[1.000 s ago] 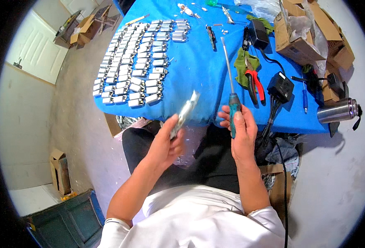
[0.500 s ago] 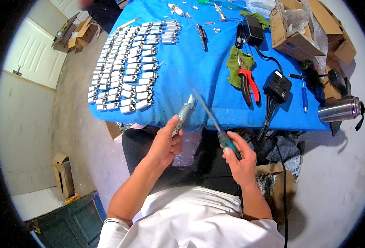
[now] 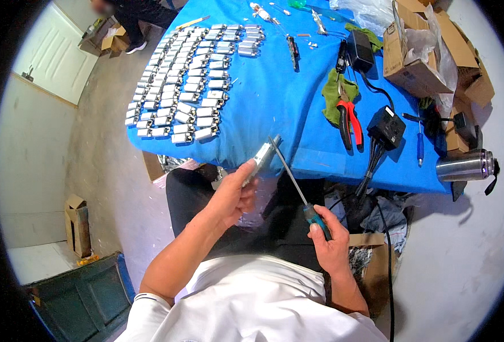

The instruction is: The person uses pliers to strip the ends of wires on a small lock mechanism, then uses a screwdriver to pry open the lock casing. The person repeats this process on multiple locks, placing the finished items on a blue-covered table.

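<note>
While left hand (image 3: 232,196) grips slim silvery metal part (image 3: 258,159), right hand (image 3: 329,242) grips teal-handled screwdriver (image 3: 300,191)

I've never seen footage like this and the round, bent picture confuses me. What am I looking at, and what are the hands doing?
A wide fisheye camera on a seated person's head looks down, so straight edges curve. The forearms are the person's own. The left hand holds a small silver metal part; the right hand grips a long screwdriver, its tip meeting that part. Ahead is a blue table with rows of similar silver parts, red-handled pliers, a black power adapter and cardboard boxes.
</note>
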{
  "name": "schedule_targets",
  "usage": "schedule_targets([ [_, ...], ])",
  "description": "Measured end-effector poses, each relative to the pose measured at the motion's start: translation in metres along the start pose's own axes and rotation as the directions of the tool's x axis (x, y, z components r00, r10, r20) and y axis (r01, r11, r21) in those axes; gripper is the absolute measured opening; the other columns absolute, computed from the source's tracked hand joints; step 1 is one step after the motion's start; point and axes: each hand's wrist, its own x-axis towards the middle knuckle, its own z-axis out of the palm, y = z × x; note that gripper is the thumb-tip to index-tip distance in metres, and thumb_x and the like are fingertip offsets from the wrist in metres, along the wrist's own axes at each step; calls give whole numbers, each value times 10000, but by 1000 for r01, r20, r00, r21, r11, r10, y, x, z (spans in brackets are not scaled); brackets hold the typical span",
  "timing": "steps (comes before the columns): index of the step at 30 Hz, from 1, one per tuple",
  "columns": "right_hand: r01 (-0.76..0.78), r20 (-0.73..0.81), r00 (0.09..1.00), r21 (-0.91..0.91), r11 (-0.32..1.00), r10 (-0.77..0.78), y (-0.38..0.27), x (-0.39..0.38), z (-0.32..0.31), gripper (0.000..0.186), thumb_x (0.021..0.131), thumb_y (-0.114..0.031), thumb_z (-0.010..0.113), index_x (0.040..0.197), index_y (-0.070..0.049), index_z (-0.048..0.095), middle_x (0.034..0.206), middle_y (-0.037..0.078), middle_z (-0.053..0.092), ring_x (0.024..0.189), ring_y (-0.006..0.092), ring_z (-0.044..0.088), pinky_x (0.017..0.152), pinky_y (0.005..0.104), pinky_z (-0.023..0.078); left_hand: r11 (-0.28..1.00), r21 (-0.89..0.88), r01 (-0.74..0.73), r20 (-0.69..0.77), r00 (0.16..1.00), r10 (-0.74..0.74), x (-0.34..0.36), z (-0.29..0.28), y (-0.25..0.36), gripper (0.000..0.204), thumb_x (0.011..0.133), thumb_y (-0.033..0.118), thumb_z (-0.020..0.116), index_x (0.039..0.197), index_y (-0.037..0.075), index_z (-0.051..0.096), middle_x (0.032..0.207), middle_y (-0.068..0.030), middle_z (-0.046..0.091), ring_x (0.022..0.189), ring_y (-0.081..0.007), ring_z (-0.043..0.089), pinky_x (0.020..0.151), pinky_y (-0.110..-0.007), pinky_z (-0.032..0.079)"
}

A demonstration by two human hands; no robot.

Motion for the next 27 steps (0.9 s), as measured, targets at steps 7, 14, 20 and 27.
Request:
schedule_targets([
  [7,14,-5,1000,-13,1000,-14,-2,-1,-4,378,926,-217,622,1224,11,578,890,70,634,699,106,598,633,258,513,999,-30,14,59,998,-12,1,-5,-1,451,938,545,494,753,135,472,501,90,264,398,-56,228,403,-228,198],
  [14,53,-20,998,-70,996,-55,-3,0,-6,372,905,-152,641,1234,11,581,909,79,644,702,100,600,629,243,509,997,-71,31,129,991,-21,5,-6,-3,459,950,549,461,742,140,475,485,89,249,385,-64,208,401,-233,180],
  [20,-8,-51,999,-51,999,6,-26,0,-21,333,842,-55,664,1165,13,625,960,146,680,832,184,652,740,295,513,994,-101,34,74,997,-27,6,-2,4,454,967,532,445,732,145,469,479,91,251,380,-69,194,399,-236,185],
  [27,34,-25,999,-132,991,-37,-35,-7,-36,305,807,-14,677,1110,16,658,1018,188,690,912,264,685,805,328,524,992,-120,29,96,995,-17,9,-2,5,460,975,528,436,721,146,463,480,92,254,381,-69,198,392,-240,184],
])
